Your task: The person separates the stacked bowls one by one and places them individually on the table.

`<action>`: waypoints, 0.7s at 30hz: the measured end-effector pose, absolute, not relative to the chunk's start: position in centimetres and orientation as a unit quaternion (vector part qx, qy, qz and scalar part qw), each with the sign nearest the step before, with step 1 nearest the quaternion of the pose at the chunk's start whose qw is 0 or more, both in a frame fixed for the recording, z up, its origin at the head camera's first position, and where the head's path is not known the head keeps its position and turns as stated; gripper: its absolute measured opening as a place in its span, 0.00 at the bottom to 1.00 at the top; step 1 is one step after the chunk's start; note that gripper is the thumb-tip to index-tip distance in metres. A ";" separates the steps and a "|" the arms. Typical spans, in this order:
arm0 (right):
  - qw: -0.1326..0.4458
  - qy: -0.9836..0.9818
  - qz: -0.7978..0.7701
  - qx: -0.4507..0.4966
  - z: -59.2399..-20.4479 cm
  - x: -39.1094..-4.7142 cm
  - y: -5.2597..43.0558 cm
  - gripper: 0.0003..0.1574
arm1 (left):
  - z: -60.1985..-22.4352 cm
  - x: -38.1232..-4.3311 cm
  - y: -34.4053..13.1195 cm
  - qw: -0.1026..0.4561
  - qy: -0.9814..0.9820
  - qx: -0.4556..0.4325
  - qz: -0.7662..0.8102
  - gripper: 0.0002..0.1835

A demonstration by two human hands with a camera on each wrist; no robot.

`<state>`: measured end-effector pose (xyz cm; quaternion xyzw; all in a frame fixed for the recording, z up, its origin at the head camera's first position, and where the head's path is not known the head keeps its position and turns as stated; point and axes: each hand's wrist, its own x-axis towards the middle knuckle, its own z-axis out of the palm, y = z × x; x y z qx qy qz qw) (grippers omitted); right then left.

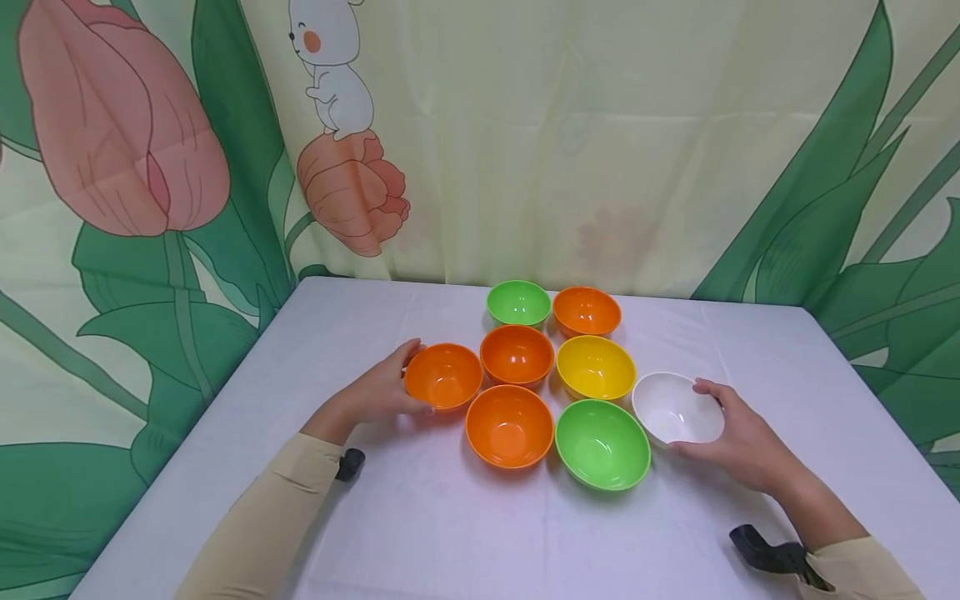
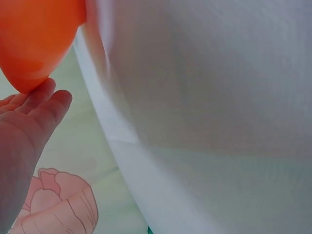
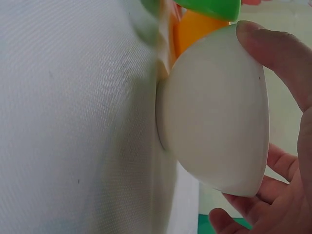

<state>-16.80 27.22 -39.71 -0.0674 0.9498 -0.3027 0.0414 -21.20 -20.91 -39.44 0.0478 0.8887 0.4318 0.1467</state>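
Note:
My left hand [image 1: 386,385] holds an orange bowl [image 1: 444,379] at the left end of a group of bowls, fingers at its far side and thumb at its near side. In the left wrist view its fingertips [image 2: 48,90] touch the side of this orange bowl [image 2: 41,39]; the thumb is hidden there. At the group's right end my right hand [image 1: 738,433] grips a white bowl [image 1: 675,410] between thumb and fingers. The right wrist view shows the thumb [image 3: 273,46] on one side of the white bowl [image 3: 214,112] and fingers under the opposite side. Both bowls face up.
Between the hands stand a middle orange bowl [image 1: 517,357], a front orange bowl [image 1: 510,429], a yellow bowl [image 1: 596,368] and a front green bowl [image 1: 603,446]. Behind are a smaller green bowl [image 1: 519,304] and an orange bowl [image 1: 587,312]. White cloth [image 1: 450,533] covers the table before a printed curtain [image 1: 510,167].

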 end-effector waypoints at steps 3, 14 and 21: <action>0.042 0.948 -0.307 -0.071 -39.7 -16.7 27.2 0.69 | -39.4 -21.2 -20.8 0.146 0.888 0.048 0.433 0.63; 0.051 0.947 -0.307 -0.074 -39.7 -16.7 27.1 0.68 | -39.6 -21.1 -20.9 0.142 0.890 0.049 0.430 0.63; 0.049 0.948 -0.307 -0.073 -39.7 -16.5 27.0 0.69 | -39.4 -21.0 -20.8 0.140 0.891 0.053 0.428 0.63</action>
